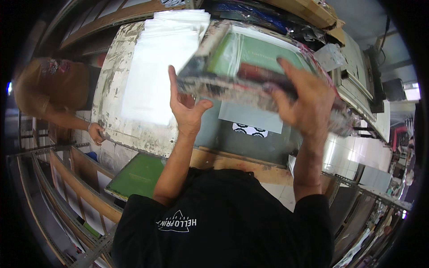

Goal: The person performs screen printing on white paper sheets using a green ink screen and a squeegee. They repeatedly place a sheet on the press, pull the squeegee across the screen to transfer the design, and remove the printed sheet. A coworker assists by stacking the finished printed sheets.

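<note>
A screen-printing frame (pixel 223 87) with green mesh (pixel 259 51) is tilted up above the table, its near edge blurred. My left hand (pixel 187 114) is beside its near left corner, index finger and thumb spread, the other fingers partly hidden. My right hand (pixel 308 100), blurred, is at the near edge, with thumb and fingers around a dark reddish squeegee (pixel 261 75) lying across the frame. Beneath lie a pale sheet (pixel 250 117) and a white piece with black shapes (pixel 250 130) on a grey printing board (pixel 210 134).
A tall stack of white sheets (pixel 154 76) lies on a paint-stained board (pixel 109 89) to the left. Another person's hand (pixel 96 133) touches that board's edge. A green screen (pixel 138 176) leans near my left elbow. Racks (pixel 85 167) stand lower left; cardboard (pixel 313 13) lies at the back.
</note>
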{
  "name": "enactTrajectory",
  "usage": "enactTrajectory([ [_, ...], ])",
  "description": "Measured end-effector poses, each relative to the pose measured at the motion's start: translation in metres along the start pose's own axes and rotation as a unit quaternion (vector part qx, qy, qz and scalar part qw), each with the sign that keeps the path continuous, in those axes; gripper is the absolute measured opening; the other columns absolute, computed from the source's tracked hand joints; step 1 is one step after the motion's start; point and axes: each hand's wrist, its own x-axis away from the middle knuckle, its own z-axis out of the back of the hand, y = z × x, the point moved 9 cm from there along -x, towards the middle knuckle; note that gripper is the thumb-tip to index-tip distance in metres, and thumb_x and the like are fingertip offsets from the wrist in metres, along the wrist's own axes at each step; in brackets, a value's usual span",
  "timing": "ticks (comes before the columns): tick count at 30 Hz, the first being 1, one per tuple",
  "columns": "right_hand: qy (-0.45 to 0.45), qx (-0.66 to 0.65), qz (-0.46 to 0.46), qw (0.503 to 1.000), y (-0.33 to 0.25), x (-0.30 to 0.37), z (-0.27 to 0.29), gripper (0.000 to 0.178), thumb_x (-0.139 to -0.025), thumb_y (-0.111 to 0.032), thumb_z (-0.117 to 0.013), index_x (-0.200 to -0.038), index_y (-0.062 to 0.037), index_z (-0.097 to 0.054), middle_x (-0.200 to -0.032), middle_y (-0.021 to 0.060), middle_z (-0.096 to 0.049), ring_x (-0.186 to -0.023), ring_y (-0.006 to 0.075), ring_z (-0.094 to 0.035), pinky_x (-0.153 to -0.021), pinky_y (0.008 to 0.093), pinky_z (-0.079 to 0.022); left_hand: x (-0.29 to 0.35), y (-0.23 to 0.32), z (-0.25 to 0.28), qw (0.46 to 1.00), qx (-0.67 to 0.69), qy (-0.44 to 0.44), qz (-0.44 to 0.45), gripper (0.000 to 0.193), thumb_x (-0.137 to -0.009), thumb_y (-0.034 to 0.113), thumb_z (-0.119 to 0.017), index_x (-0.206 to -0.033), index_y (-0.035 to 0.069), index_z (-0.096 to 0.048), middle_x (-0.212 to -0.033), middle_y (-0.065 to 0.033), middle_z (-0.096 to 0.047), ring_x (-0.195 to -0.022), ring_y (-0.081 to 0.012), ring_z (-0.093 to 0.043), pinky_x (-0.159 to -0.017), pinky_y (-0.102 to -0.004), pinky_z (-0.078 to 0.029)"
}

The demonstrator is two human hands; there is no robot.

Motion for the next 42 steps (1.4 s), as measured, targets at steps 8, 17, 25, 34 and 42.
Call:
enactTrajectory([
  [8, -0.007, -0.029, -0.026, 0.999, -0.005, 0.004, -0.005, 0.047, -0.073, -0.018, -0.087, -0.117, -0.0066, -0.075, -0.087, 0.0131, -0.073, -0.073, 0.0269, -0.071, -0.067, 0.0357, -0.056, 0.07, -0.163, 0.062, 0.867, -0.476, -0.147, 0.001, 0.043, -0.079, 0.037, -0.086, -0.113, 0.011, -0.078, -0.138, -0.013, -0.06, -0.124, -0.0395, -0.056, -0.101, -0.0484, -0.042],
  [17, -0.01, -0.032, -0.038, 0.999, 0.006, -0.011, 0.002, 0.044, -0.075, -0.018, -0.087, -0.116, -0.005, -0.076, -0.103, 0.018, -0.077, -0.091, 0.0292, -0.077, -0.08, 0.0359, -0.06, 0.078, -0.154, 0.031, 0.797, -0.577, -0.159, -0.086, 0.056, -0.06, 0.037, -0.093, -0.109, 0.016, -0.08, -0.137, -0.0132, -0.059, -0.133, -0.0348, -0.049, -0.105, -0.0521, -0.033],
  [25, -0.012, -0.029, -0.035, 0.999, 0.005, -0.011, 0.002, 0.043, -0.075, -0.017, -0.087, -0.114, -0.0047, -0.076, -0.104, 0.0169, -0.077, -0.091, 0.0306, -0.076, -0.08, 0.0363, -0.06, 0.079, -0.151, 0.028, 0.798, -0.575, -0.159, -0.089, 0.055, -0.059, 0.034, -0.094, -0.109, 0.015, -0.08, -0.137, -0.0137, -0.059, -0.133, -0.0353, -0.049, -0.105, -0.052, -0.033],
  [34, 0.003, -0.015, -0.005, 1.0, -0.004, -0.002, -0.002, 0.049, -0.074, -0.027, -0.085, -0.117, -0.0066, -0.073, -0.078, 0.0094, -0.067, -0.067, 0.0281, -0.066, -0.061, 0.0392, -0.05, 0.065, -0.149, 0.059, 0.923, -0.371, -0.091, -0.039, 0.096, -0.063, 0.048, -0.095, -0.139, 0.004, -0.058, -0.139, -0.0153, -0.058, -0.129, -0.0326, -0.054, -0.104, -0.0449, -0.04],
  [42, -0.042, -0.064, -0.032, 0.997, -0.019, 0.078, -0.047, 0.05, -0.077, -0.02, -0.082, -0.125, -0.0135, -0.074, -0.077, 0.0069, -0.061, -0.066, 0.0257, -0.06, -0.063, 0.0386, -0.047, 0.076, -0.064, 0.067, 0.993, -0.055, -0.001, 0.103, 0.121, -0.066, 0.012, -0.099, -0.159, -0.008, -0.023, -0.145, -0.0194, -0.055, -0.127, -0.0246, -0.059, -0.107, -0.0363, -0.049],
])
